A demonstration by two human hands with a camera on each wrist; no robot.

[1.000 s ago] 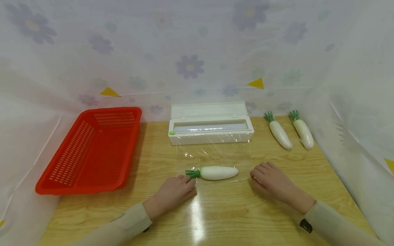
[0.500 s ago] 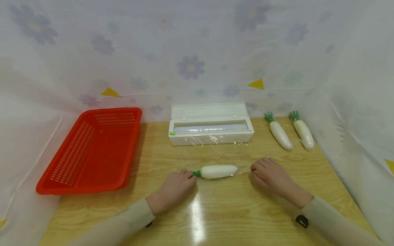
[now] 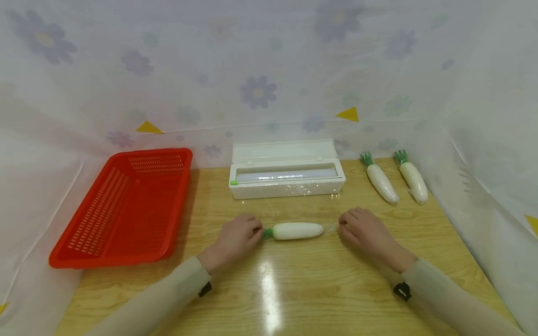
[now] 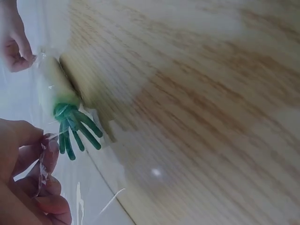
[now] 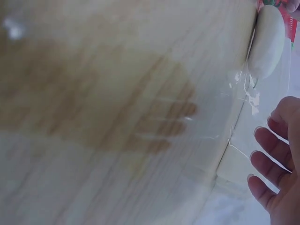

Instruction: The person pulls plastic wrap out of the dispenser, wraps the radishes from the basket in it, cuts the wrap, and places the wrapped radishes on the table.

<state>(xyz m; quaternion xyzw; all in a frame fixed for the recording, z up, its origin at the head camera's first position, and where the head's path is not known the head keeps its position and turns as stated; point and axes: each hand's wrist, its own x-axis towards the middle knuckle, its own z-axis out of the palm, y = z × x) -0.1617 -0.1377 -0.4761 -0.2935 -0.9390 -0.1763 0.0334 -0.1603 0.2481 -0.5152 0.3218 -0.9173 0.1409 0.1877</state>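
Observation:
A white radish (image 3: 297,231) with green leaf stalks (image 4: 77,126) lies crosswise on the table, clear plastic wrap around it. At the leaf end, my left hand (image 3: 238,237) pinches a gathered edge of the plastic wrap (image 4: 44,164) between thumb and fingers. My right hand (image 3: 364,233) is just past the radish's tip, curled fingers holding the other end of the wrap, which narrows toward them. Behind the radish the film runs back to a white wrap box (image 3: 287,189) with its lid up and a film roll (image 3: 287,175) inside.
A red plastic basket (image 3: 178,224) stands at the left of the wooden table (image 3: 319,289). Two more white radishes, one (image 3: 381,183) beside the other (image 3: 414,182), lie at the back right in film. Flowered sheeting encloses the back and sides.
Both hands have moved away from the table's front edge, and the radish has shifted slightly toward the box. The film's front edge, once spread before the radish, is now drawn in around it.

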